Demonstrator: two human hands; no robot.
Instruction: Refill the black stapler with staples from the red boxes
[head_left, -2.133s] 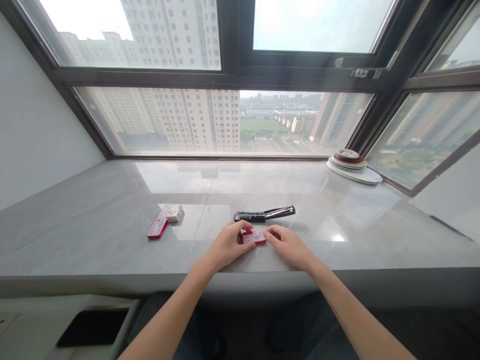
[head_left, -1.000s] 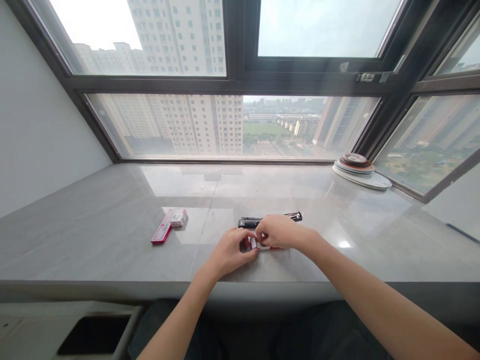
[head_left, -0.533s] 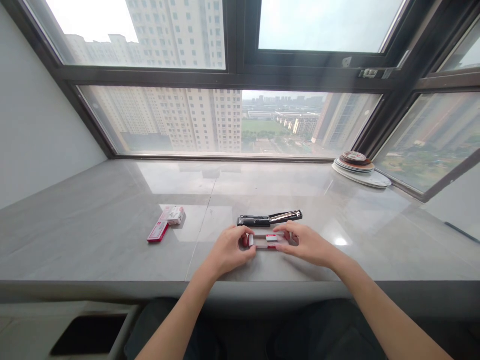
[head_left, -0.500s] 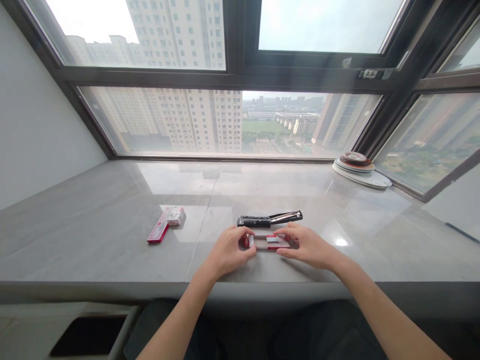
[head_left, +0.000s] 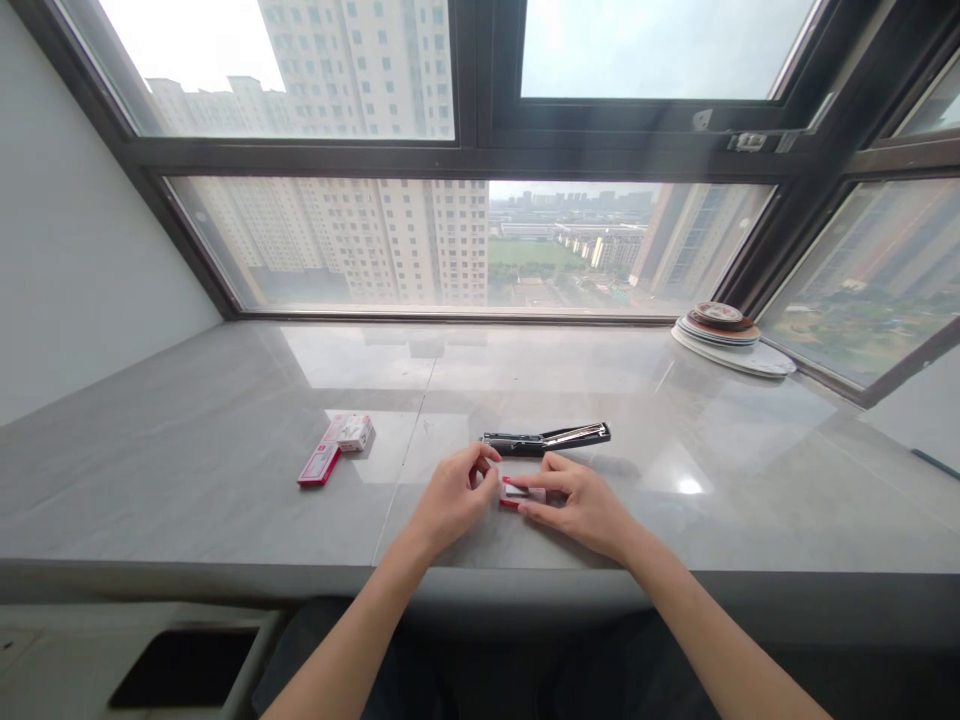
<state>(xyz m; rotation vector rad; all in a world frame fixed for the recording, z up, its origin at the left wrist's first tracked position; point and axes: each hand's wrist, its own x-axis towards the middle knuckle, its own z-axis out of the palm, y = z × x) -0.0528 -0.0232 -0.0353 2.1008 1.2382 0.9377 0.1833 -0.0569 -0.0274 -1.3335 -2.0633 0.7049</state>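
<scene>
In front of me on the grey counter is a small red-and-white box, its right part covered by my fingers. My right hand grips this box, index finger across its top and thumb along the near side. Close to the box's left end, my left hand has its fingers curled towards the thumb; what they hold, if anything, is hidden. Just behind both hands lies a black stapler, its metal staple channel swung out to the right.
Off to the left, a red-and-white box touches a paler small box. Stacked plates stand in the far right corner by the window. The counter's front edge runs just before my body.
My right hand has moved left, nearer my left hand, and covers more of the box. The long opened-out shape between my hands now looks shorter. The view has shifted slightly.
</scene>
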